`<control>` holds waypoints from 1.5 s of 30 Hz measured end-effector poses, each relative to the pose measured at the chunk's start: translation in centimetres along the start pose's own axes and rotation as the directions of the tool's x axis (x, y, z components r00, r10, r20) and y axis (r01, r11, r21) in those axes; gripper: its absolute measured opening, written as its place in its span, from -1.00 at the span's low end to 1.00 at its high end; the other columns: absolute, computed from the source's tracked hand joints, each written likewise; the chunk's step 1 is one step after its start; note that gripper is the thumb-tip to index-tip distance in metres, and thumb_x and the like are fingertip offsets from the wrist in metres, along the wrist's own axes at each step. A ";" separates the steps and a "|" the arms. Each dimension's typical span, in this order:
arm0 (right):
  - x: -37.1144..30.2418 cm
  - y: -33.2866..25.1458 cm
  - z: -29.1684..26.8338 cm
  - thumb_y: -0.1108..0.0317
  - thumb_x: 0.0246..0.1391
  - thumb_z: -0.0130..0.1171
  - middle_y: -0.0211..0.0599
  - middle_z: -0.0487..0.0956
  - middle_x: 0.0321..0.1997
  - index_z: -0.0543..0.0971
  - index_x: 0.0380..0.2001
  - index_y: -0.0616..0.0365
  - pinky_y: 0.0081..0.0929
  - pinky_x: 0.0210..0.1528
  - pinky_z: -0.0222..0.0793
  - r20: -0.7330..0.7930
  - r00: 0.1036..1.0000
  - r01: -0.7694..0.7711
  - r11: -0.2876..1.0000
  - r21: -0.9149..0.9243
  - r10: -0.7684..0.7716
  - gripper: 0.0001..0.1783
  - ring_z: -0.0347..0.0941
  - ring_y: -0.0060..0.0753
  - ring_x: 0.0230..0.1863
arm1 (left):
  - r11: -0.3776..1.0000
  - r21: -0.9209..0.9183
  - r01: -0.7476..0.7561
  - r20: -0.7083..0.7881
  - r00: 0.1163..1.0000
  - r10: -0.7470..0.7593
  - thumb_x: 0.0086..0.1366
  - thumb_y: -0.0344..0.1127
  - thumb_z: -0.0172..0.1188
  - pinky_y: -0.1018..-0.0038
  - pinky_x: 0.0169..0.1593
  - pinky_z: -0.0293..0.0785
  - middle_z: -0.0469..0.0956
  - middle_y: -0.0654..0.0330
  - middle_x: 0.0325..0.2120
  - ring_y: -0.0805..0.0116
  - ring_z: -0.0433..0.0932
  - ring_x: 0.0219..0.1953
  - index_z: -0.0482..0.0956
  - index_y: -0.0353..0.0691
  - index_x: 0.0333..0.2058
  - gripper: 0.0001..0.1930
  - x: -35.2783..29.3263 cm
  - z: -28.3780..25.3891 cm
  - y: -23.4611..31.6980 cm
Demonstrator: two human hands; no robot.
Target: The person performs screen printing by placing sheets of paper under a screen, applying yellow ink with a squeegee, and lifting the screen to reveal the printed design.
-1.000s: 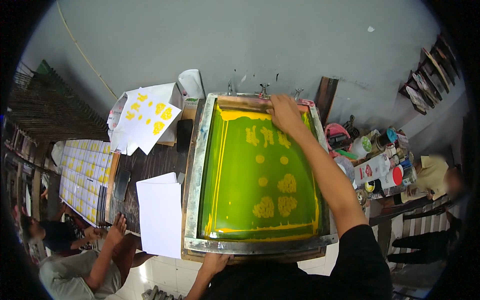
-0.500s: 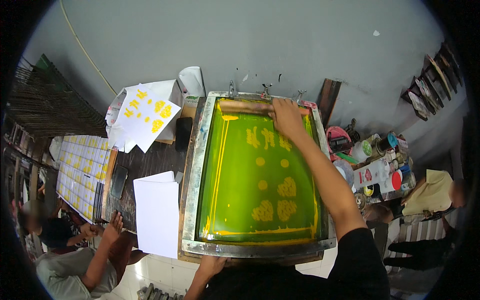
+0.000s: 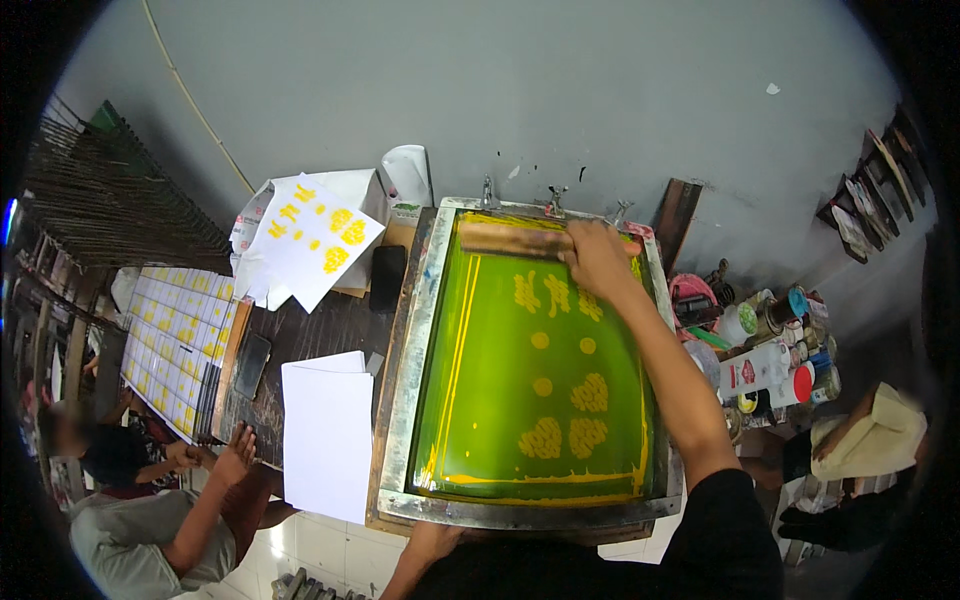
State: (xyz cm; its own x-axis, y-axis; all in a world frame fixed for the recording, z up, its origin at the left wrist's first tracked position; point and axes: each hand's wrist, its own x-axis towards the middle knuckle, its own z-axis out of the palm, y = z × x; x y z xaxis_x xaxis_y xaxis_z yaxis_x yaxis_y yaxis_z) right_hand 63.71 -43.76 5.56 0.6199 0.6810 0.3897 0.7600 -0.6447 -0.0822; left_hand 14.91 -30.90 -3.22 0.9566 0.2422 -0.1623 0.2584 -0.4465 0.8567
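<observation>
A green printing screen in a metal frame fills the middle of the view, with yellow character-like marks, dots and clustered shapes on its mesh. Across its far end lies a long wooden-handled squeegee, slightly blurred. My right hand is closed round the squeegee near its right end. Yellow ink shows along the screen's far edge and in lines down the left side and across the near end. My left hand is at the near edge, beneath the frame; its fingers are hidden there.
Blank white paper is stacked left of the screen, near two dark phones. A yellow-printed sheet lies behind. Clamps line the far edge. Containers crowd the right. People sit at left and right.
The squeegee and my right hand have shifted slightly toward me on the screen. The whole view has also moved, so the scene sits lower and farther right. My left hand stays by the near edge.
</observation>
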 end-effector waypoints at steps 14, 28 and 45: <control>2.2 0.5 3.2 0.32 0.07 0.30 -0.19 0.59 -0.09 0.51 -0.13 0.13 -0.13 0.06 0.26 0.008 0.995 -0.094 0.993 -0.073 0.095 -0.69 0.46 -0.09 0.01 | 0.999 0.042 0.028 0.056 0.998 -0.030 0.30 -0.45 0.16 0.18 -0.10 0.52 0.63 0.06 -0.38 0.11 0.62 -0.26 0.61 -0.26 -0.29 -0.93 0.0 0.1 -0.6; 2.2 1.8 2.1 0.30 0.09 0.31 -0.09 0.59 -0.12 0.50 -0.11 0.19 -0.08 0.04 0.26 -0.028 0.998 -0.063 0.995 -0.080 0.061 -0.66 0.47 0.00 0.02 | 0.995 -0.075 0.060 0.094 0.994 -0.053 0.39 -0.44 0.09 0.24 -0.12 0.53 0.63 0.11 -0.41 0.19 0.63 -0.29 0.59 -0.29 -0.26 -0.90 -0.1 0.0 -0.4; 0.9 1.8 2.5 0.43 -0.03 0.26 -0.15 0.60 -0.11 0.54 -0.13 0.16 -0.15 0.12 0.28 -0.066 0.993 -0.097 0.994 -0.053 0.094 -0.67 0.48 -0.12 0.05 | 0.988 -0.148 0.053 0.096 0.995 -0.039 0.37 -0.35 0.08 0.29 -0.23 0.54 0.63 0.14 -0.52 0.21 0.63 -0.39 0.61 -0.27 -0.39 -0.81 0.2 -0.3 0.3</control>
State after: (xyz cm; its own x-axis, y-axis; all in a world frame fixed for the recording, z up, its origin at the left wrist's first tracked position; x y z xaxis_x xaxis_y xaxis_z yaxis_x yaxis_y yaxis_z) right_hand 66.10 -43.40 3.48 0.6743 0.5931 0.4399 0.6846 -0.7255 -0.0711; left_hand 15.08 -30.69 -2.85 0.9544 0.1752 -0.2419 0.2858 -0.3008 0.9099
